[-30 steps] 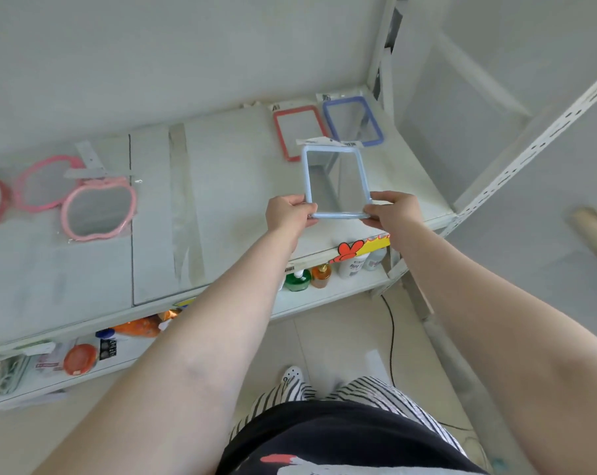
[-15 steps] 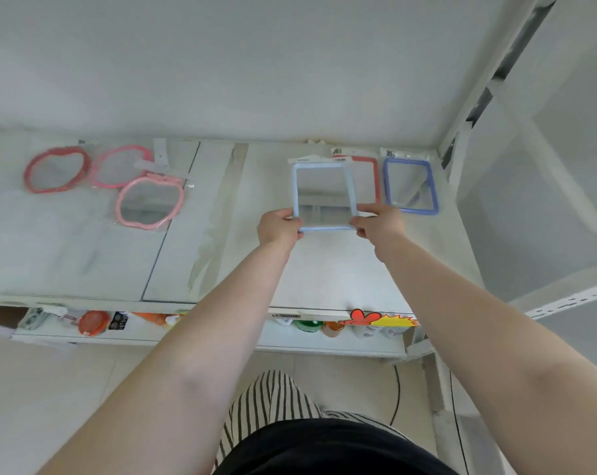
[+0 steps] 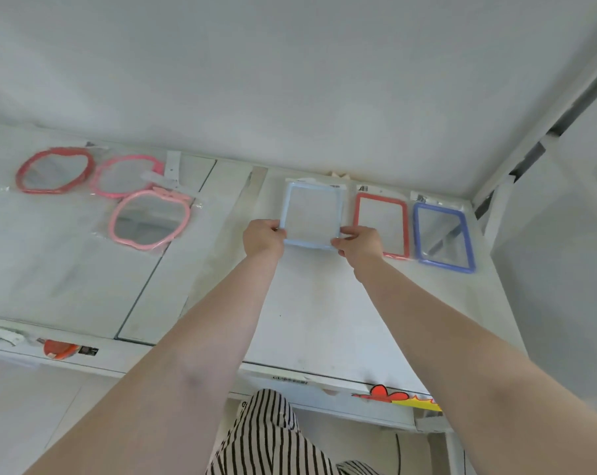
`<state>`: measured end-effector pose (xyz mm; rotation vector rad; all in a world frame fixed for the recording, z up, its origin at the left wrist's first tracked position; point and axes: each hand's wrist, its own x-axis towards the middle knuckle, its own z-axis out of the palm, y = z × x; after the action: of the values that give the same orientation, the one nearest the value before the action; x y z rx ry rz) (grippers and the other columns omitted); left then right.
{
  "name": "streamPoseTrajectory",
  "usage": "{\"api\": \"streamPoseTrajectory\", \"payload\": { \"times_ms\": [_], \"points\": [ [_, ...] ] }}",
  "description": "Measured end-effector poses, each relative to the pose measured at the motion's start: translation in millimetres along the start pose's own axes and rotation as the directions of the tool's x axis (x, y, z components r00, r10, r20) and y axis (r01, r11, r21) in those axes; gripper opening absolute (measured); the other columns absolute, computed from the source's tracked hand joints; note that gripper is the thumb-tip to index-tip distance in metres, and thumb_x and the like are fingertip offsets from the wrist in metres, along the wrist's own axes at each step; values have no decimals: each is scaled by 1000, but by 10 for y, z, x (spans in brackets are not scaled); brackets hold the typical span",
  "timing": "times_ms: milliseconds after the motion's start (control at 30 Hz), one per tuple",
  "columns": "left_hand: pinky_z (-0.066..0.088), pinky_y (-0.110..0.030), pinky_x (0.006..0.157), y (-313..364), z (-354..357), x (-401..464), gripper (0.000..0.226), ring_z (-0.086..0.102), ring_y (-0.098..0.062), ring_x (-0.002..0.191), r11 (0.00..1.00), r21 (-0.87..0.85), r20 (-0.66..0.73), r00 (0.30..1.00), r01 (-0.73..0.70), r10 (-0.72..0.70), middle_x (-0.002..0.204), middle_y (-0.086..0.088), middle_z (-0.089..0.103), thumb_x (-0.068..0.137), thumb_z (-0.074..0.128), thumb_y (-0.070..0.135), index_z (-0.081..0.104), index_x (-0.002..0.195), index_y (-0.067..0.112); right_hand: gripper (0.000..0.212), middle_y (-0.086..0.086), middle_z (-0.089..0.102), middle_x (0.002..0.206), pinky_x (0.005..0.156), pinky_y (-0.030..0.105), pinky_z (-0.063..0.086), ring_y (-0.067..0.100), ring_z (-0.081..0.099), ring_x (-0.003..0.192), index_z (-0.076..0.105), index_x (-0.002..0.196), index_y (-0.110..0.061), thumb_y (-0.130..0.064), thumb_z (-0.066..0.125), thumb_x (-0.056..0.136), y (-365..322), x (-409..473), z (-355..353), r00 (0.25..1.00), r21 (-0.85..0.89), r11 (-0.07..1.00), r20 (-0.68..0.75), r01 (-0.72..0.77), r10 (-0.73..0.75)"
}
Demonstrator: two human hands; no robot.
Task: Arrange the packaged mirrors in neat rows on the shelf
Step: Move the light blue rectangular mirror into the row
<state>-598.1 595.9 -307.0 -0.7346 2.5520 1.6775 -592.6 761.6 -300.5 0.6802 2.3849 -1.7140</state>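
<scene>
A light blue square mirror (image 3: 311, 214) in clear wrap lies at the back of the white shelf (image 3: 311, 313), against the wall. My left hand (image 3: 263, 236) grips its near left corner and my right hand (image 3: 360, 243) its near right corner. Right of it lie a red rectangular mirror (image 3: 381, 223) and a dark blue rectangular mirror (image 3: 442, 234), side by side. At the far left are three apple-shaped mirrors: a red one (image 3: 53, 170), a pink one (image 3: 127, 175) and a paler pink one (image 3: 149, 219) slightly nearer.
The wall stands right behind the back row. A white upright post (image 3: 496, 200) bounds the shelf on the right. Strips of tape (image 3: 237, 214) cross the shelf seams. A lower shelf holds small goods, such as an orange item (image 3: 59, 349).
Both hands have carried the light blue mirror away from the shelf front to the back row, left of the red mirror. The camera has tilted up toward the wall.
</scene>
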Motion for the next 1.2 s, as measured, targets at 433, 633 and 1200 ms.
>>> {"api": "streamPoseTrajectory", "payload": {
  "times_ms": [433, 633, 1200],
  "points": [
    [45, -30, 94, -136, 327, 472, 32, 61, -28, 113, 958, 259, 42, 992, -124, 117, 118, -13, 68, 88, 62, 20, 67, 117, 8, 36, 10, 64, 116, 93, 35, 49, 29, 61, 109, 64, 121, -10, -18, 65, 86, 108, 437, 1, 974, -444, 877, -36, 184, -223],
    [18, -42, 117, -5, 573, 314, 67, 13, -31, 146, 774, 578, 88, 962, -259, 257, 155, -13, 22, 92, 49, 48, 32, 146, 13, 41, 7, 48, 134, 102, 38, 38, 28, 40, 126, 55, 130, -24, -30, 59, 89, 314, 519, -256, 914, -586, 806, -275, 88, -300],
    [-3, -48, 120, -63, 1023, 196, 83, -9, -31, 149, 697, 623, 253, 935, -355, 250, 160, -16, -11, 93, 45, 51, 4, 153, 11, 54, 8, 26, 154, 118, 45, 19, 30, 16, 144, 45, 137, -30, -50, 55, 88, 591, 610, -394, 938, -670, 740, -214, 63, -273]
  ]
}}
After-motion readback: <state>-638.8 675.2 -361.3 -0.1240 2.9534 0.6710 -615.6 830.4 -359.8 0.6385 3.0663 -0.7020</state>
